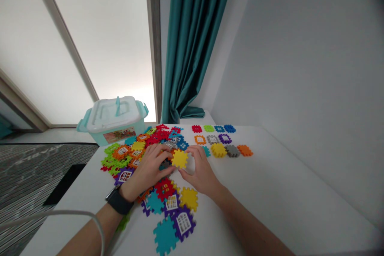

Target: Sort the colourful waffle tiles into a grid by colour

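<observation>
Presently, the left hand and right hand grip one notched yellow plastic tile with curled fingers. Four tiles form a row at 1 o'clock.

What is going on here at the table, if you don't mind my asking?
A person's left hand and right hand hold a yellow interlocking plastic tile over a heap of coloured tiles on a white table. More tiles lie in tidy rows beyond, near a lidded plastic storage box.
</observation>
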Tool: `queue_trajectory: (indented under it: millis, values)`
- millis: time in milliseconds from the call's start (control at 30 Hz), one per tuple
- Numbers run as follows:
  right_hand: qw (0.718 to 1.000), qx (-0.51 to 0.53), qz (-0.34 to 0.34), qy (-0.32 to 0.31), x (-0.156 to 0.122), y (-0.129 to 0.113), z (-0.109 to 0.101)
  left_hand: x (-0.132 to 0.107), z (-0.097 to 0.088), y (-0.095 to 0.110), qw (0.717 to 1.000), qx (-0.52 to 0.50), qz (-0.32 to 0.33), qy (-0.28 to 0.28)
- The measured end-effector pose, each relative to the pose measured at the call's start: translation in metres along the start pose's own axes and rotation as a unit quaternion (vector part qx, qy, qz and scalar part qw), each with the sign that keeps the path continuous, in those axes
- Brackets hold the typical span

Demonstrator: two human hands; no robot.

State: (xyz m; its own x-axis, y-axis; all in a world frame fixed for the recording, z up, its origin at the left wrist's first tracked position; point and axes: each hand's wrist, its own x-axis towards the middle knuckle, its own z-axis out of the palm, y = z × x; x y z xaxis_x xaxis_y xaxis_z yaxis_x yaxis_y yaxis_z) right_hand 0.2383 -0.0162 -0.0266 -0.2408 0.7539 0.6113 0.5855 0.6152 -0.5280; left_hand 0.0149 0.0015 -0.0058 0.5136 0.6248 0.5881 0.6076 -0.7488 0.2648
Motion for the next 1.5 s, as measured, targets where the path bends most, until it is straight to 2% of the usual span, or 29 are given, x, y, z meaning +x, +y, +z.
queue_trajectory:
  millis: [367,767,1000,1267,1500]
  values:
    - [0.999,-0.007,0.008,-0.044,-0.001,0.002,-0.002,0.000,-0.002,-0.012,0.999,0.033,0.009,0.009]
    - [0.988,0.007,-0.092,-0.125,0.003,0.007,-0.013,-0.001,-0.004,-0.013,0.999,0.018,0.018,-0.025]
    - [0.990,0.011,-0.086,-0.113,0.003,0.007,-0.013,0.000,-0.005,-0.010,0.999,0.027,0.010,-0.020]
    - [0.995,0.010,-0.072,-0.068,0.003,0.010,-0.011,0.000,-0.006,-0.007,0.999,0.028,0.004,-0.027]
    - [0.995,0.015,-0.077,-0.063,0.003,0.006,-0.009,-0.001,-0.003,-0.007,0.999,0.029,0.008,-0.021]
